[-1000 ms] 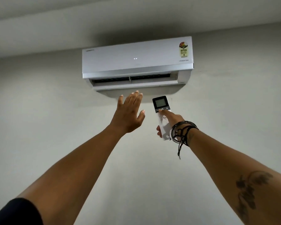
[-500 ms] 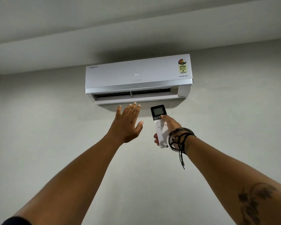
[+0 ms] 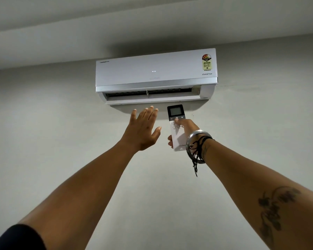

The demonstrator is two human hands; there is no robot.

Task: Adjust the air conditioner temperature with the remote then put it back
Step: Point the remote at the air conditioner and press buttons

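Observation:
A white split air conditioner hangs high on the wall, its lower flap open. My right hand holds a slim white remote with a dark screen end pointed up at the unit. The thumb rests on the buttons just under the screen. My left hand is raised flat beside the remote, fingers apart, palm toward the vent, holding nothing. Its fingertips reach just below the flap.
A plain pale wall fills the view below the unit. The ceiling runs close above the unit. Bangles and dark threads circle my right wrist.
The air conditioner sits lower in the view than one second ago as my head tilted up. Both hands hold much the same pose under the vent, thumb still on the remote.

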